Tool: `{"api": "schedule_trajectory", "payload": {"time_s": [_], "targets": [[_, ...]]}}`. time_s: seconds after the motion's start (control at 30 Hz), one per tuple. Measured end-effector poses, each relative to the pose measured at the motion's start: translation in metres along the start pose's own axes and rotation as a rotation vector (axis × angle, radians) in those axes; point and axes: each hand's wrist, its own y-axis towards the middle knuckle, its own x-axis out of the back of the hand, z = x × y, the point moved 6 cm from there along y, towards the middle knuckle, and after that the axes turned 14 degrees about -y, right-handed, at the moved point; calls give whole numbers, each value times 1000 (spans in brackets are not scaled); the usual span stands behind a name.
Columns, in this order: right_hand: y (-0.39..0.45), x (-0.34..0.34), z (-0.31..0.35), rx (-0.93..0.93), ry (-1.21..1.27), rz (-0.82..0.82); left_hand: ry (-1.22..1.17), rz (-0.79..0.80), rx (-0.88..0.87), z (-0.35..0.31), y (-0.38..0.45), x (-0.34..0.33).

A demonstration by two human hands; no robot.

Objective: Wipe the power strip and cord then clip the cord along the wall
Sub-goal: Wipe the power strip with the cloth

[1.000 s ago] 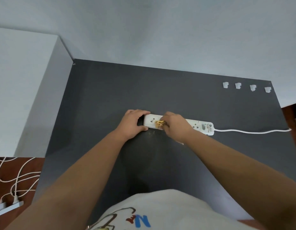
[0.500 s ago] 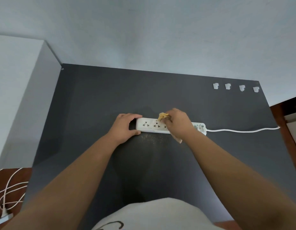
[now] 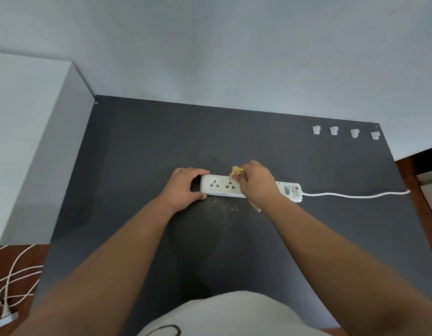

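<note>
1. Power strip [image 3: 224,187] lies flat in the middle of the dark worktop [image 3: 137,151], its long side running left to right, with its white cord [image 3: 355,195] trailing off its right end toward the worktop's right edge.
2. The left hand [image 3: 184,189] is curled round the strip's left end, thumb on the near side and fingers on the far side, pinning it down.
3. The right hand [image 3: 256,183] is closed on a small yellowish cloth [image 3: 236,171] and presses down over the strip's middle sockets; a tuft of the cloth pokes out above the knuckles.
4. To my eye the strip is a light, rigid plastic bar that would skate on the smooth surface, so bracing one end while rubbing the other looks the sound way to hold it. The cord seems limp and springy; I would pinch it near the strip and draw the cloth along it.
5. Pale specks [image 3: 223,206] dot the worktop just in front of the strip.
6. Four white clips [image 3: 344,132] wait in a row near the far right corner, well apart from the hands.
7. Compared with a second ago, the wiping hand has shifted right along the strip, uncovering two left sockets, and the specks now show.
</note>
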Motion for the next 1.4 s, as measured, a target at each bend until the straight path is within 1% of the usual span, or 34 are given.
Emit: {"api": "schedule_trajectory", "payload": {"time_s": [0.07, 0.13, 0.2, 0.3, 0.37, 0.4, 0.53, 0.6, 0.67, 0.73, 0.8, 0.87, 0.93, 0.97, 1.07, 1.13, 1.27, 1.3, 1.4], "targets": [[-10, -10, 11, 60, -51, 54, 3, -2, 1, 0, 0, -1], [-23, -19, 25, 172, -62, 102, 2, -6, -3, 0, 0, -1], [-25, -18, 30, 228, -41, 99, 1, -4, 2, 0, 0, 0], [-5, -2, 17, 87, 17, 8, 6, 5, 11, -1, 1, 1], [2, -3, 13, 44, -24, 22, 12, 5, 12, 0, 2, 1], [-1, -7, 18, 69, -46, 47, 10, 2, 12, 1, 2, 1], [-22, -23, 43, 263, -85, 144, 3, -6, -1, 0, 0, 1], [-14, -16, 47, 268, -53, 122, -6, 2, -2, 0, 0, 1], [2, -8, 49, 222, -28, 74, -2, 3, -4, -2, 1, 2], [11, -8, 55, 209, -41, 79, 7, -2, -6, -1, 3, 2], [8, -16, 64, 252, -77, 157, 6, 4, 0, 0, 3, 3], [0, -23, 72, 337, -118, 246, -14, 12, 3, -1, 3, 4], [-2, -22, 73, 403, -135, 296, -33, 14, 14, -2, 3, 5], [2, -18, 73, 404, -129, 286, -35, 16, 18, -2, 3, 5], [17, -8, 71, 323, -98, 204, -35, 12, 44, -1, 4, 5], [18, -13, 77, 329, -145, 232, -57, 2, 55, 0, 3, 6], [8, -21, 89, 469, -267, 336, -111, -1, 54, 0, 1, 7], [10, -19, 89, 471, -281, 331, -112, -1, 57, 0, 1, 8], [25, -7, 83, 385, -306, 264, -104, -5, 71, 0, 1, 8]]}}
